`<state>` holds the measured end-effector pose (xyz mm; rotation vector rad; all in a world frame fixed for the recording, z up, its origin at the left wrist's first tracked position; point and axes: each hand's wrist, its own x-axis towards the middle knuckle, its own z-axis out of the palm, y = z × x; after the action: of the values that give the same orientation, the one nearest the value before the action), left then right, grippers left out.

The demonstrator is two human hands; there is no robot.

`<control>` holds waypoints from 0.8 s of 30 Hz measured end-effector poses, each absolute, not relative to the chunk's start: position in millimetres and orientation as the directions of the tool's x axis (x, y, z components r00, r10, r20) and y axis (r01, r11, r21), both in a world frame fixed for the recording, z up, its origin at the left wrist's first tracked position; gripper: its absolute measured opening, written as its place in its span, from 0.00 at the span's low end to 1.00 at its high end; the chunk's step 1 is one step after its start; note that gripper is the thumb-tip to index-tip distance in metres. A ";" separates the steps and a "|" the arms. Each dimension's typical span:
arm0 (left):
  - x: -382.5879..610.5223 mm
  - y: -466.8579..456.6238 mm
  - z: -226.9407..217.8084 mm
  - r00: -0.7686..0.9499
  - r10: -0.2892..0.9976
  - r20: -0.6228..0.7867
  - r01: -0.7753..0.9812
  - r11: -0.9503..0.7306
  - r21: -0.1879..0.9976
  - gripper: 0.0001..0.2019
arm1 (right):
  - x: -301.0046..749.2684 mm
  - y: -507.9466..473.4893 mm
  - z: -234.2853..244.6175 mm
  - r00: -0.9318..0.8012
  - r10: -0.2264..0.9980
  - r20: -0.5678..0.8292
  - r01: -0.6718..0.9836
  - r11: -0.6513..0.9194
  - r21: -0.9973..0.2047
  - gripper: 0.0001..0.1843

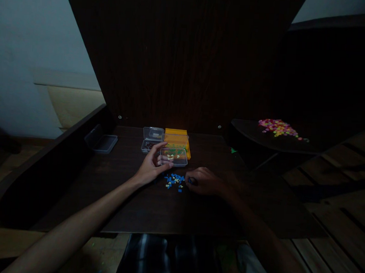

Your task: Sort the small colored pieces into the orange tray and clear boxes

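My left hand [152,164] grips the left side of a clear plastic box [182,163], thumb at the near edge and fingers around the far side. Several small pale yellow pieces [170,156] lie in the box. Just in front of it, a loose pile of small blue and pale yellow pieces [174,179] is spread on the dark table [134,210]. At the right edge of this pile, my right hand [203,181] rests low with its fingers curled closed. Whatever its fingertips hold, if anything, is hidden.
Behind the held box stands a yellow tray [188,150] with green bits. Left of it, an open clear case [153,133] holds dark pieces. Another open clear case [108,143] sits far left. Colourful small pieces [278,128] heap on a side shelf [251,131] at right. A dark panel [180,70] rises behind.
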<state>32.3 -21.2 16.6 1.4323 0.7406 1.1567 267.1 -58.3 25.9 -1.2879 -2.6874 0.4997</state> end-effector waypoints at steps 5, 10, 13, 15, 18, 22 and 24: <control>32.8 -21.6 17.8 0.326 0.908 0.263 -0.163 -0.220 0.962 0.37 | 267.8 -55.7 30.4 -0.594 0.805 -0.008 0.709 0.518 -0.478 0.08; 33.4 -21.2 17.5 0.337 0.909 0.245 -0.182 -0.193 0.964 0.38 | 269.9 -56.9 39.4 -0.457 0.884 0.099 0.516 0.354 -0.780 0.13; 34.2 -21.2 16.8 0.343 0.910 0.232 -0.200 -0.171 0.965 0.39 | 268.5 -57.8 41.4 -0.338 0.930 0.144 0.415 0.284 -0.864 0.15; 34.9 -21.5 16.5 0.351 0.908 0.229 -0.201 -0.165 0.965 0.39 | 266.1 -56.2 40.2 -0.301 0.940 0.161 0.365 0.270 -0.891 0.16; 36.1 -22.3 15.9 0.362 0.901 0.237 -0.208 -0.170 0.963 0.38 | 261.2 -50.5 37.2 -0.243 0.941 0.234 0.347 0.310 -0.885 0.17; 37.2 -22.8 14.7 0.375 0.894 0.247 -0.227 -0.170 0.959 0.36 | 253.6 -42.7 40.4 -0.158 0.904 0.398 0.480 0.422 -0.769 0.16; 37.2 -22.4 14.2 0.379 0.893 0.241 -0.233 -0.160 0.959 0.36 | 249.8 -40.5 45.0 -0.179 0.865 0.469 0.572 0.479 -0.666 0.14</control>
<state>37.2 -22.4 14.2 1.3761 0.6531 1.1238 249.8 -40.5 45.0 -1.2013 -1.8719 0.4319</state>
